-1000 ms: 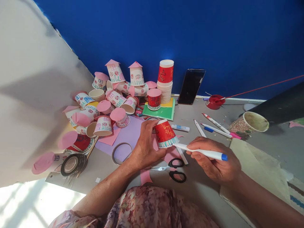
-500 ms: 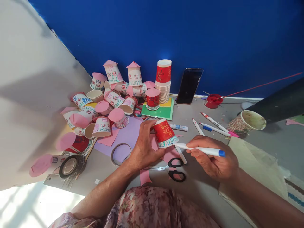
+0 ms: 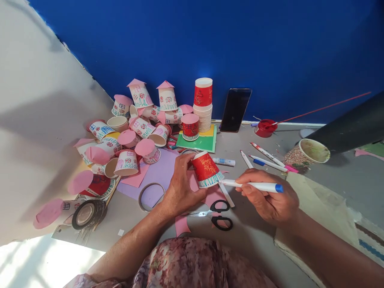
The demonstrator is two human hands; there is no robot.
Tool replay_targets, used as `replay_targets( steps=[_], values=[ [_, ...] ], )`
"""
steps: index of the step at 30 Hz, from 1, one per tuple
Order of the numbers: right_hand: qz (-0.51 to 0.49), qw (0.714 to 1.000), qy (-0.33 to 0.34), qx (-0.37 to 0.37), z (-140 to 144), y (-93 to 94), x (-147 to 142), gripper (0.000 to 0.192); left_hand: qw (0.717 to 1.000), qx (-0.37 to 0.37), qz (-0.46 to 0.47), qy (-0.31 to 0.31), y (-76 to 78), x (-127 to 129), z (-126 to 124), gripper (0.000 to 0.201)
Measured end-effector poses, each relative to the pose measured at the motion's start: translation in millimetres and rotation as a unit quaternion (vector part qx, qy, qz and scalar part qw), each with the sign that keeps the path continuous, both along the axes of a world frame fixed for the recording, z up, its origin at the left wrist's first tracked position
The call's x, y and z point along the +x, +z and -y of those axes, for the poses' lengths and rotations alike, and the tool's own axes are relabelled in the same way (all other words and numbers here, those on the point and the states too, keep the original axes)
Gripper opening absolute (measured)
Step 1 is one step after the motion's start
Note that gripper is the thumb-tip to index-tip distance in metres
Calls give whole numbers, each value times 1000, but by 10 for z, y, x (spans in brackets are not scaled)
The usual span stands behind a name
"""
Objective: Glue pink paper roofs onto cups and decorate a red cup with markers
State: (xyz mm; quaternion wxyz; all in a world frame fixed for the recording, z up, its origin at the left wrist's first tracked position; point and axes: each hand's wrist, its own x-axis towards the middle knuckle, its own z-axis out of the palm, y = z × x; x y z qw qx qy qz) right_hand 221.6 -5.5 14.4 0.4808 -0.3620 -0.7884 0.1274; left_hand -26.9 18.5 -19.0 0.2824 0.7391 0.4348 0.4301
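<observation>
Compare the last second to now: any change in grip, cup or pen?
Little changed. The left hand keeps holding the inverted red paper cup, and the right hand keeps the blue-capped marker with its tip at the cup's rim; cup and hands sit marginally left in frame, as does the whole scene, so it looks like camera drift. Nothing was picked up or let go. Scissors, phone and cup stack stayed put.

Red paper cup (upside down, tilted) held above the table; white blue-capped marker touches its rim.
</observation>
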Motion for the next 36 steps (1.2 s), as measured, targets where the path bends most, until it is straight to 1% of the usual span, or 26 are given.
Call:
replay_targets(
  steps=[5,11,16,20,27,32,36],
  values=[
    [-24,999,-12,19,-17,-4,7,13,1000,-9,5,-1,-11,-13,-4,82],
    [-14,1000,-17,-18,-7,2,19,12,1000,4,28,-9,-15,-2,-15,81],
    [-52,998,-26,-22,-9,-25,52,11,998,1,52,-18,-8,4,-23,81],
    [-57,997,-22,-41,-23,-22,49,11,998,10,51,-27,-5,-13,-31,85],
    [-80,995,-45,-44,-23,-27,74,11,998,-16,57,-17,-11,-7,-49,85],
    [-67,996,-28,-57,-29,-17,62,11,998,-23,49,-8,-24,-22,-51,86],
    [-77,994,-48,-64,-29,-6,73,13,996,-41,71,-18,-57,-35,-57,87]
  ],
)
